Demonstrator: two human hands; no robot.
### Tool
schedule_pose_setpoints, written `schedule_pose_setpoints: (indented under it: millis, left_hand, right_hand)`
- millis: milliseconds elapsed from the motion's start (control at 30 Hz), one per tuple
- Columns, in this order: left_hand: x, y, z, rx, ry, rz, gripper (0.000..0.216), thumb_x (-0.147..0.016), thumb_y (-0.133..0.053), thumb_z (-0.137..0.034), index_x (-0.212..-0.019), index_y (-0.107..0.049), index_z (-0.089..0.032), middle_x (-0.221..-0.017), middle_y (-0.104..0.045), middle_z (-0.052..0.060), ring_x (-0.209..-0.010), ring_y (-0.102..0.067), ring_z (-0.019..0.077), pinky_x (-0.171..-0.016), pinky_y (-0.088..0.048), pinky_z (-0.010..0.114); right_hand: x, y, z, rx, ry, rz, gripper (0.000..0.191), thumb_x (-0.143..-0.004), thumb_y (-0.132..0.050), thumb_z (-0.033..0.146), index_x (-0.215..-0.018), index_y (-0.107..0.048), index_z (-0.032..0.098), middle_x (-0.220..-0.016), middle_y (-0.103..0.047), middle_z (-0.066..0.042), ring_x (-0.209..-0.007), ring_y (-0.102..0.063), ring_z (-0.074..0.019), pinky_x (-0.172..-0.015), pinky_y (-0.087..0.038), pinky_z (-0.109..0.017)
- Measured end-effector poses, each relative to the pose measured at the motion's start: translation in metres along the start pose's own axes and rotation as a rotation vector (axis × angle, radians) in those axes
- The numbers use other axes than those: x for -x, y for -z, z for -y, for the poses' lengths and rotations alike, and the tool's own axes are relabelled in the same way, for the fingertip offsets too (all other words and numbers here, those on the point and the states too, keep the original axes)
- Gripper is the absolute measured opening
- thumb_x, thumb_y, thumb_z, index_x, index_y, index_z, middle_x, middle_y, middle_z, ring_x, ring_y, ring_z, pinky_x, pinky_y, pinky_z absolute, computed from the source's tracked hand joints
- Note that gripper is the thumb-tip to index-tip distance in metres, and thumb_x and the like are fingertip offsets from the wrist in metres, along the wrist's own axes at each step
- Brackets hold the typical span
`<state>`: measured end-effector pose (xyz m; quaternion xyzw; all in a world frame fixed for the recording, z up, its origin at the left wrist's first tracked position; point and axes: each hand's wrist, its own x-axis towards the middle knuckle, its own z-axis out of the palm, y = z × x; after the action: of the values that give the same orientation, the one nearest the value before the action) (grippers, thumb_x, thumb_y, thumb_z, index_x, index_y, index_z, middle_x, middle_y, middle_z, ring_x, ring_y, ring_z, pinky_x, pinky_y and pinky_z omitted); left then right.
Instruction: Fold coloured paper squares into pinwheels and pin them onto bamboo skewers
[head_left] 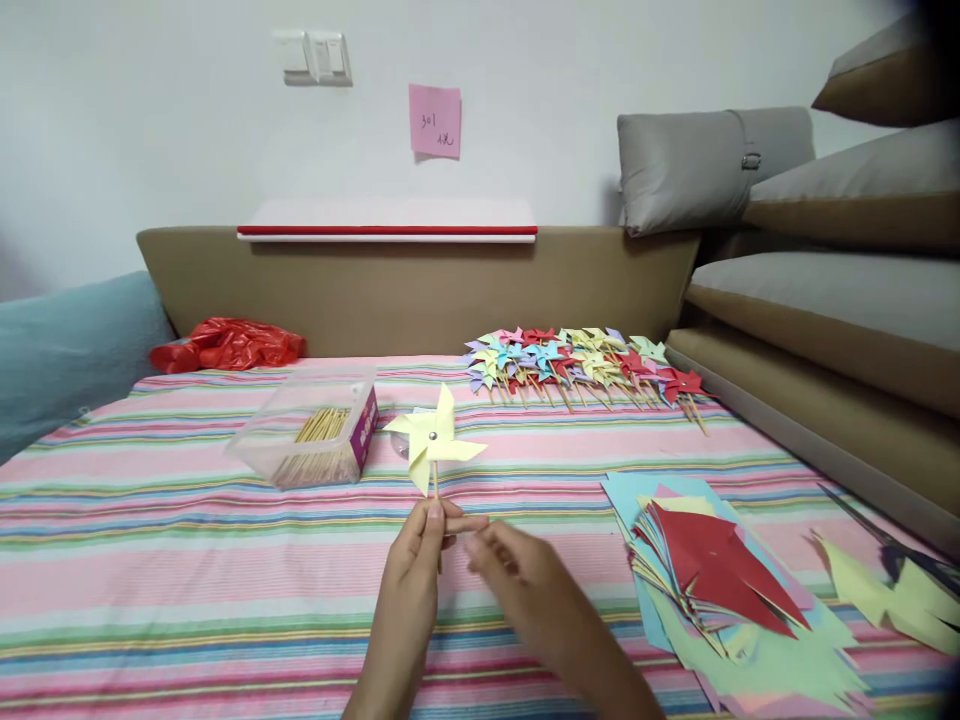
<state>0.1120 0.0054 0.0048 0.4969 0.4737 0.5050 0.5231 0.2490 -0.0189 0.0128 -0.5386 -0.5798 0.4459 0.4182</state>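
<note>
My left hand (420,545) is closed around the thin wooden stick of a pale yellow paper pinwheel (450,447). The pinwheel stands upright above my fingers, its blades facing me, with a small round silver pin at its centre. Close on the right is my right hand (517,560), its fingers bent and partly smeared by motion. It is near my left fingertips, and I cannot tell whether it holds anything. Behind the pinwheel, a small clear round container (400,444) is partly hidden.
Left of the pinwheel, a clear plastic box (262,440) holds many wooden sticks (321,426). Finished pinwheels (577,362) lie piled at the back right. Cut coloured paper (720,560), yellow scraps (892,600) and scissors (892,548) lie at right. A red plastic bag (232,345) rests back left.
</note>
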Motion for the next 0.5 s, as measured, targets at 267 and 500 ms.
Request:
schedule_pose_setpoints:
  millis: [267, 500]
  left_hand:
    - [-0.006, 0.003, 0.002, 0.077, 0.166, -0.015, 0.054, -0.088, -0.055, -0.067, -0.102, -0.073, -0.018, -0.125, -0.074, 0.011, -0.113, -0.063, 0.0259, -0.084, -0.049, 0.028]
    - [-0.016, 0.006, 0.016, 0.186, 0.237, 0.075, 0.068, -0.081, -0.060, -0.072, -0.126, -0.064, -0.022, -0.134, -0.069, 0.009, -0.126, -0.059, 0.0273, -0.082, -0.053, 0.030]
  right_hand:
    - [-0.003, -0.051, -0.010, 0.081, 0.125, -0.080, 0.022, -0.096, -0.047, 0.024, -0.076, -0.056, 0.020, -0.077, -0.065, -0.003, -0.071, -0.057, -0.0173, -0.063, -0.038, -0.027]
    - [-0.007, -0.030, -0.018, 0.089, 0.163, -0.155, 0.032, -0.098, -0.042, 0.033, -0.071, -0.055, 0.021, -0.070, -0.067, -0.004, -0.069, -0.064, -0.0191, -0.068, -0.044, -0.029]
